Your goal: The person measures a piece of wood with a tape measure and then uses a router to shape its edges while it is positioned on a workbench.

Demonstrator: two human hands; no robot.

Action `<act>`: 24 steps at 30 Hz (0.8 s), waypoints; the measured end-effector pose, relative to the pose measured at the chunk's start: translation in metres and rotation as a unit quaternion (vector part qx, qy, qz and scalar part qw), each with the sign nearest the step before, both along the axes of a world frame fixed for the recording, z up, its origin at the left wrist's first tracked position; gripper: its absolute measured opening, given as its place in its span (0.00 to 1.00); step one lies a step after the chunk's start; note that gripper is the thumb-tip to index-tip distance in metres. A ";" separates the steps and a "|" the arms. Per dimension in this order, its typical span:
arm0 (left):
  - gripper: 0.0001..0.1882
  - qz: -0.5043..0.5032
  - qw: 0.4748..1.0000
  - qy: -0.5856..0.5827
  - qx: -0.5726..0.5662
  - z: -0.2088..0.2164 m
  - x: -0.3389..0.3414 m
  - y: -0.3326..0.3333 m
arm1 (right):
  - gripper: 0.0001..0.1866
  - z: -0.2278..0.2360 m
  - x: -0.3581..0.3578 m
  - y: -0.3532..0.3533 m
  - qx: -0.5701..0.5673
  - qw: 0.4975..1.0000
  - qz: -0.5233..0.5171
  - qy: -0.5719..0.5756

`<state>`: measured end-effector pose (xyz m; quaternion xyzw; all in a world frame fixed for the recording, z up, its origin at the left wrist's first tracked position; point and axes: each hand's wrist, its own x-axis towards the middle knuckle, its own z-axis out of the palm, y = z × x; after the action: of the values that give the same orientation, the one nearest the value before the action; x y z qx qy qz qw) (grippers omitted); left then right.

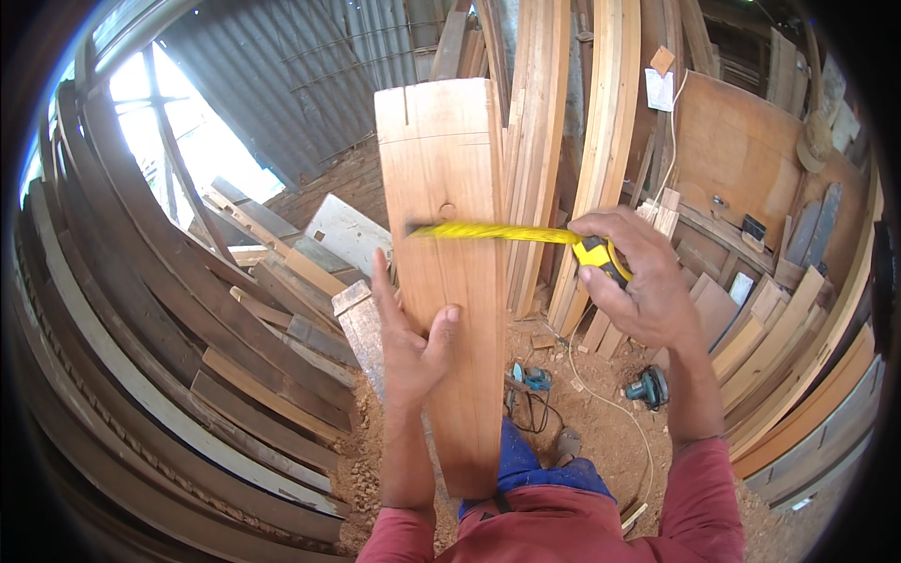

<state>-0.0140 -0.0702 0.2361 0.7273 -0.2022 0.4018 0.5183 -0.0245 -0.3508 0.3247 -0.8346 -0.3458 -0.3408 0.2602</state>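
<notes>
A wide wooden board (462, 281) stands lengthwise in front of me, its lower end by my waist. It has a slit in its upper end, pencil-like lines across it and a round knot. My left hand (413, 352) grips its left edge, thumb on the face and index finger pointing up; the other fingers are partly hidden. To the right of the board, my right hand (648, 281) is closed round a yellow and black tape measure (601, 255). The yellow tape blade (497, 232), blurred, runs left across the board, its tip near the left edge.
Long planks (244, 357) stack along the left; tall timbers (601, 141) lean at the back. On the sawdust-strewn floor (591, 450) lie a teal power tool (646, 388), another teal tool (533, 377) and a pale cord (624, 408). More boards (779, 357) line the right.
</notes>
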 end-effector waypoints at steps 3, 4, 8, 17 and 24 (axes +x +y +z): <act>0.47 -0.001 0.999 0.015 -0.036 -0.004 0.011 0.013 | 0.28 -0.048 0.001 0.017 0.198 0.951 0.098 0.214; 0.46 -0.015 0.999 0.017 -0.042 -0.009 0.017 0.019 | 0.29 -0.067 0.002 0.024 0.264 0.914 0.127 0.281; 0.39 -0.050 0.994 0.064 -0.066 -0.010 0.033 0.021 | 0.32 -0.154 0.014 0.049 0.227 0.900 0.137 0.345; 0.38 -0.078 0.988 0.055 -0.122 -0.024 0.042 0.038 | 0.29 -0.194 0.011 0.113 0.106 0.934 0.186 0.287; 0.59 0.201 0.976 0.018 0.084 -0.057 0.010 0.025 | 0.26 -0.187 0.007 0.122 0.111 0.938 0.201 0.259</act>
<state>-0.0039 -0.0449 0.1795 0.8011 -0.0752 0.4663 0.3677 -0.0174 -0.2292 0.1373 -0.7731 -0.3869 -0.0894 0.4947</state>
